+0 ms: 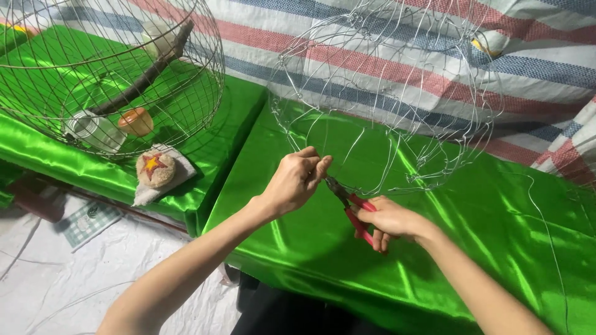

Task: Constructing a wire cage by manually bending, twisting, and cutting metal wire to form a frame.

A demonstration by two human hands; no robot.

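My left hand (298,180) is pinched nearly closed on a strand at the lower edge of the half-built wire cage (385,99), which sits on the table (459,248) under green satin cloth. My right hand (388,220) is curled tight around the red handles of the pliers (351,205), just beside the left hand, their tip meeting the same strand. Left of the wire cage stands a finished round cage (112,68) holding a branch perch (143,71). In front of it lies a round star-marked pad (155,169).
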